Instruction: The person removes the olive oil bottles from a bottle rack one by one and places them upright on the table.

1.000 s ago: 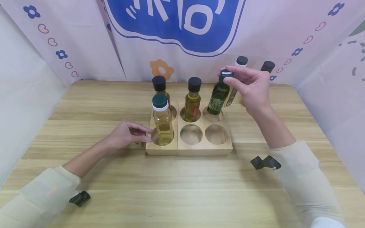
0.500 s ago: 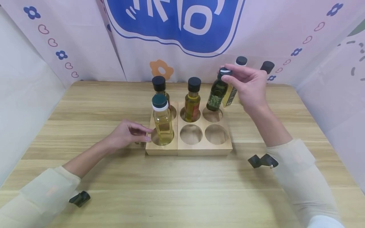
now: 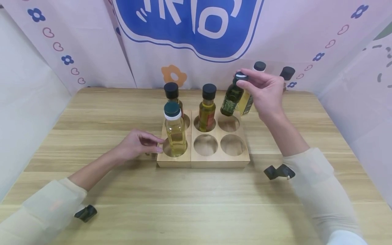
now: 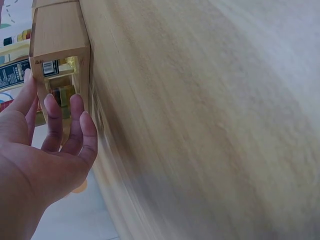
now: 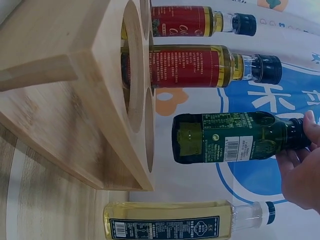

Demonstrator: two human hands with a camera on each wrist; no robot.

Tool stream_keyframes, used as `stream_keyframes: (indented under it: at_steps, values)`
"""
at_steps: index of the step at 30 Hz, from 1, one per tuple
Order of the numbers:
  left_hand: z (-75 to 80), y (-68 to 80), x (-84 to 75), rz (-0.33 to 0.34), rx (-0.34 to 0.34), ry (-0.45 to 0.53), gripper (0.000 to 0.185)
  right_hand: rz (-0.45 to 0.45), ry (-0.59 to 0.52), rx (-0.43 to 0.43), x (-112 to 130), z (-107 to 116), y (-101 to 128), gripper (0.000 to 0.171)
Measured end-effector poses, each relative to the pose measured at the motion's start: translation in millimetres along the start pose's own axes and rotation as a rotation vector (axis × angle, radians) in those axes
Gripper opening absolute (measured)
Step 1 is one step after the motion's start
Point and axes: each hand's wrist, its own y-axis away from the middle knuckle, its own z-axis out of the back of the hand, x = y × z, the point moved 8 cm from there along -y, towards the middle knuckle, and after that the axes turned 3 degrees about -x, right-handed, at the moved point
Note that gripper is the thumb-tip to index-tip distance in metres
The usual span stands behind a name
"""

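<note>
My right hand (image 3: 269, 93) pinches the cap of a dark green glass oil bottle (image 3: 231, 100). The bottle hangs tilted near the wooden rack's back right hole; in the right wrist view its base (image 5: 187, 139) is apart from the rack. At the left end of the wooden rack (image 3: 220, 163), my left hand (image 3: 136, 145) touches the side with loosely bent fingers. A clear bottle of pale yellow oil (image 3: 177, 136) with a green cap stands in the front left hole. Behind it, a black-capped bottle (image 3: 171, 90) is partly hidden. Another black-capped, red-labelled bottle (image 3: 207, 110) fills the back middle hole.
To the right behind the rack stands a pale yellow oil bottle (image 3: 246, 103) with a dark label. Another black-capped bottle (image 3: 287, 73) is mostly hidden by my right hand. A printed cloth (image 3: 98, 51) hangs along the table's back edge.
My right hand has shifted slightly left and upward, bringing the green bottle with it, so its base has moved away from over the back right hole. My left hand stays on the rack.
</note>
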Motion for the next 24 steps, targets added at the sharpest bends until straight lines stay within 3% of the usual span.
stream_keyframes:
  at_steps: [18,24]
  values:
    - [-0.8,-0.3,0.5,-0.025,0.003,0.002,0.032,-0.034,-0.004,-0.038,-7,0,-6,0.027]
    - [-0.2,0.3,0.7,-0.019,0.001,0.002,0.033,-0.075,-0.057,-0.084,-15,1,-9,0.029]
